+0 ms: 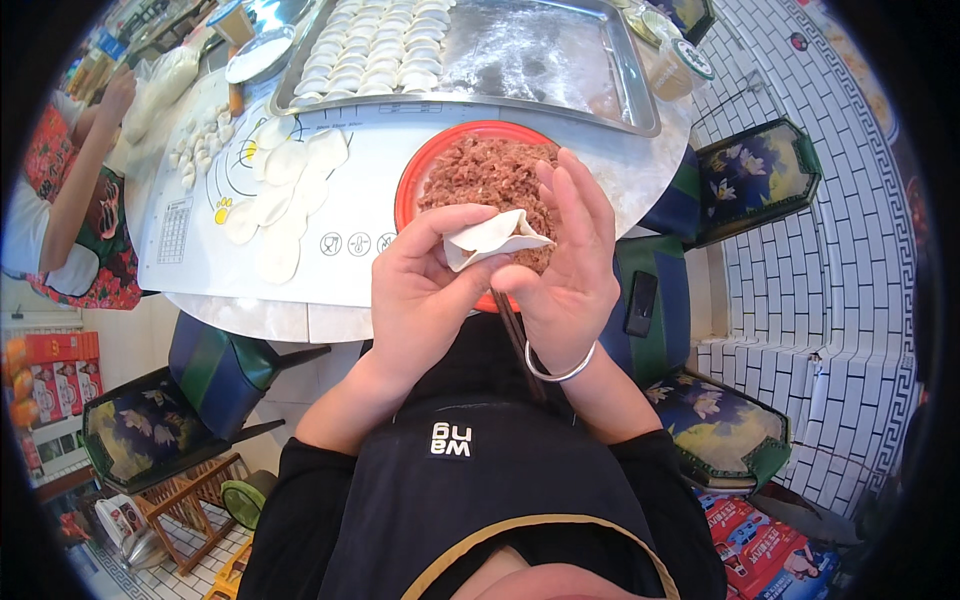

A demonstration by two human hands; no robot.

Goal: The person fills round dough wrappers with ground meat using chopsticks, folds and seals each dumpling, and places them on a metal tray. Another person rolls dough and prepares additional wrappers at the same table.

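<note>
My left hand (431, 277) grips a partly folded dumpling wrapper (495, 238) between thumb and fingers. My right hand (574, 262), with a bangle on its wrist, is raised at the wrapper's right end, fingers spread; whether its thumb touches the dough is hard to tell. Behind both hands lies a red-rimmed bowl (409, 176) of minced meat filling (487, 169), with a pair of dark chopsticks (517, 337) at its near edge. Round dough wrappers (281, 251) overlap on the white mat to the left. Beyond the bowl, a metal tray (547, 112) holds rows of folded dumplings (375, 52).
Small dough pieces (202, 142) and a bowl of white flour (260, 55) are at the left. A co-worker's arm (86, 165) reaches over the table's left edge. A lidded cup (679, 71) stands right of the tray. A phone (641, 304) lies on a chair at the right.
</note>
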